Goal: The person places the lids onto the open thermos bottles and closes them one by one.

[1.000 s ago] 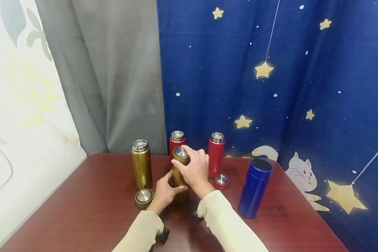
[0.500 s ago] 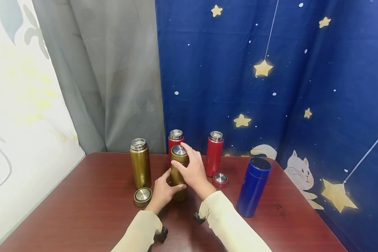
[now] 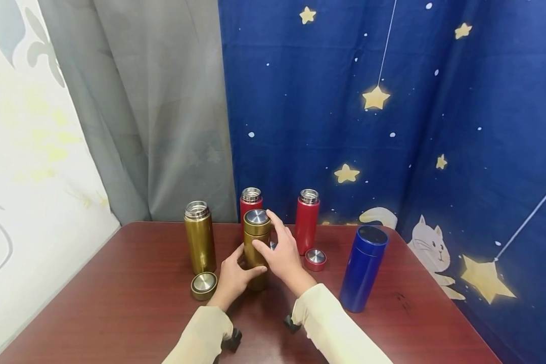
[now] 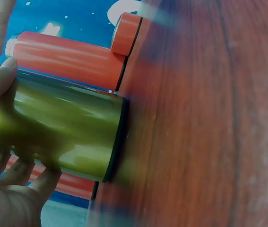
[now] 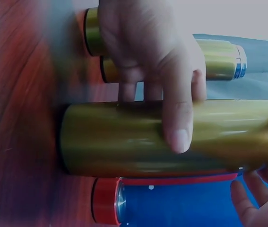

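Note:
A gold thermos bottle (image 3: 256, 253) with its silver-topped lid (image 3: 257, 217) on stands upright at the middle of the table. My left hand (image 3: 234, 277) grips its lower body, thumb on the near side, fingers round the other, as the left wrist view (image 4: 15, 189) shows. Beside its upper part is my right hand (image 3: 283, 253), fingers spread and loosely bent, index finger near the lid's edge and thumb close to the body. Whether the right fingertips still touch the bottle is hard to tell. In the right wrist view those fingers (image 5: 261, 196) lie at the bottle's side.
Left stands an uncapped gold bottle (image 3: 200, 245), its lid (image 3: 204, 284) lying in front. Behind are two uncapped red bottles (image 3: 251, 199) (image 3: 307, 225); a red lid (image 3: 315, 259) lies by the right one. A capped blue bottle (image 3: 363, 270) stands right on the table (image 3: 132, 303).
My right hand has loosened from the gold bottle's lid and drawn slightly down and to the right, uncovering more of the lid. The left hand keeps its grip. The view has shifted slightly.

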A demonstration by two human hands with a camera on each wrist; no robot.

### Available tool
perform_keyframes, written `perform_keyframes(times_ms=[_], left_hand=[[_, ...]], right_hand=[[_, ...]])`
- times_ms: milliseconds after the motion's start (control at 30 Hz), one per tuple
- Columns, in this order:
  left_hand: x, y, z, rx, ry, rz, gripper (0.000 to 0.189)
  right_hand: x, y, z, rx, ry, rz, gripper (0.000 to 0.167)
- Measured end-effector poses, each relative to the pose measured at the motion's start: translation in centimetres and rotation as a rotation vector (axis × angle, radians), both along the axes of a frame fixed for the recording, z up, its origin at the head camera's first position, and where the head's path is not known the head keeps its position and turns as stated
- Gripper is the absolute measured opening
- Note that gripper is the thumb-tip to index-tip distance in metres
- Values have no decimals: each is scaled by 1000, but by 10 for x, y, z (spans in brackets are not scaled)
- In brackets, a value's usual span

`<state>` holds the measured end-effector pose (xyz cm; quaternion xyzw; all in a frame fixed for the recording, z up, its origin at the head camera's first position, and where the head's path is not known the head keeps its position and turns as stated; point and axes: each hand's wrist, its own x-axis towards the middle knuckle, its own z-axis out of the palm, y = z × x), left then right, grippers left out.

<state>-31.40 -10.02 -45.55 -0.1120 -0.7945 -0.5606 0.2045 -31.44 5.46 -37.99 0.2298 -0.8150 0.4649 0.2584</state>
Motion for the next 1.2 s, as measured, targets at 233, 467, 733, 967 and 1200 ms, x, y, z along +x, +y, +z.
perform_keyframes(times_ms=[233,467,733,967,1200], left_hand=[[0,0,-2,8,0,-2,76],[0,1,-1,22,-12,-5,76],[-3,0,-1,32,-21,23,78],[-5,-4,-1,42,-20,44,78],[-7,-6,1,49,-32,57,78]], right_hand=[[2,6,-7,-27,-19,41,76],[0,9,-12,-78,-4,100,75],[-2,12,-18,-102,16,120,72],[-4,16,-28,-90,-17,82,67],[-8,21,-38,-78,-55,32,64]])
